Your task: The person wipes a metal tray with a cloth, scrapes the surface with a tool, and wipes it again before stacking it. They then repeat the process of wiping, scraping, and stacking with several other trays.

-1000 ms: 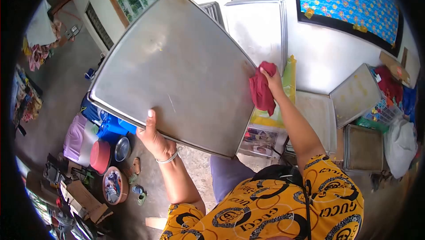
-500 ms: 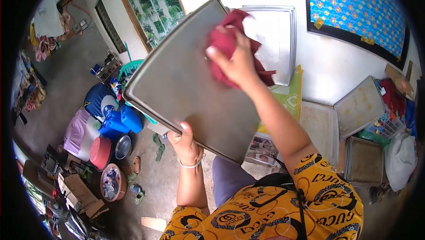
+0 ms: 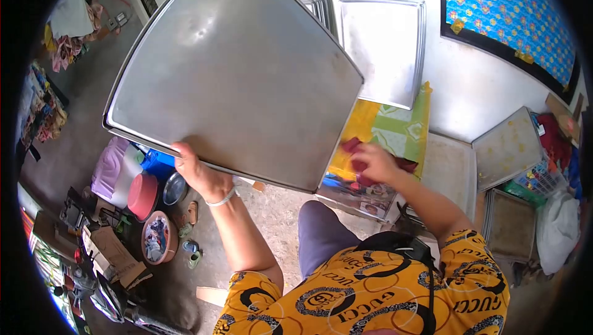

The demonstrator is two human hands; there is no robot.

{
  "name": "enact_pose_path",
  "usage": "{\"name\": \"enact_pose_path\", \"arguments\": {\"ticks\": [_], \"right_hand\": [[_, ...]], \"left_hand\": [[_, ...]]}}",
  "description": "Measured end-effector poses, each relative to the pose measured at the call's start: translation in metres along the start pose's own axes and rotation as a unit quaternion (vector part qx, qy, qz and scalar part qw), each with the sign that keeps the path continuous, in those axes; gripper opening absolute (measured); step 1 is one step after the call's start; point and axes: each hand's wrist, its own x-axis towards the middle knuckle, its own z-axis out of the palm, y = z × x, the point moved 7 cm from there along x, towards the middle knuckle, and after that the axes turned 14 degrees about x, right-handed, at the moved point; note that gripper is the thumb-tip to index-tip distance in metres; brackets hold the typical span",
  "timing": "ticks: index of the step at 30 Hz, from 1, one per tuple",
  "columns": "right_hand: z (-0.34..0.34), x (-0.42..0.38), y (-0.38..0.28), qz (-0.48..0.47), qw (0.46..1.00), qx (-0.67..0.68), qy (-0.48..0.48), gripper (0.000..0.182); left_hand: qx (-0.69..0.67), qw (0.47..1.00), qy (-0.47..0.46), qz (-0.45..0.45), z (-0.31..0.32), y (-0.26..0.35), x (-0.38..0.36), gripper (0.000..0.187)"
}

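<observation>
A large grey metal baking tray [image 3: 241, 75] is held up and tilted in front of me. My left hand [image 3: 201, 174] grips its lower edge, with the thumb over the flat face and the fingers hidden behind. My right hand [image 3: 375, 163] is closed on a dark red cloth [image 3: 352, 145], to the right of the tray's lower right corner and apart from it. Below that hand is a table with a green and yellow cover [image 3: 401, 126].
More metal trays [image 3: 384, 51] lean upright against the white wall. Other trays [image 3: 503, 150] stand at the right beside a white sack [image 3: 558, 224]. On the floor at left are a pink basin [image 3: 143, 196], a tub of clothes [image 3: 172, 245] and a cardboard box [image 3: 114, 261].
My right hand has come off the tray's face with the cloth, moving down and to the right. The tray has shifted up and left, nearer to me, and its face is turned differently.
</observation>
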Motion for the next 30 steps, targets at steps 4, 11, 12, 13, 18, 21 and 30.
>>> {"name": "enact_pose_path", "arguments": {"ticks": [4,11,12,13,18,21,30], "right_hand": [[-0.101,-0.016,0.040,0.267,0.789,0.496,0.246,0.034],[-0.135,-0.011,-0.019,0.285,0.802,0.497,0.167,0.047],[-0.142,-0.006,-0.044,0.273,0.804,0.494,0.189,0.044],[-0.146,-0.007,-0.047,0.247,0.802,0.500,0.214,0.042],[-0.158,-0.021,-0.073,0.114,0.897,0.339,0.261,0.034],[-0.159,-0.017,-0.139,-0.176,0.968,0.031,0.179,0.022],[-0.094,-0.040,-0.159,-0.281,0.900,-0.328,-0.056,0.015]], "left_hand": [[-0.121,0.990,0.047,-0.049,-0.040,-0.022,0.020,0.052],[-0.200,0.971,0.038,-0.128,-0.017,-0.095,0.006,0.063],[-0.199,0.971,0.040,-0.129,-0.009,-0.099,0.005,0.064],[-0.209,0.962,0.032,-0.173,0.000,-0.107,0.003,0.062],[0.000,0.947,-0.023,-0.321,0.024,-0.130,0.000,0.089],[-0.346,0.848,-0.307,-0.260,0.050,-0.084,0.002,0.086],[-0.255,0.899,-0.026,-0.354,-0.013,-0.154,-0.047,0.040]]}}
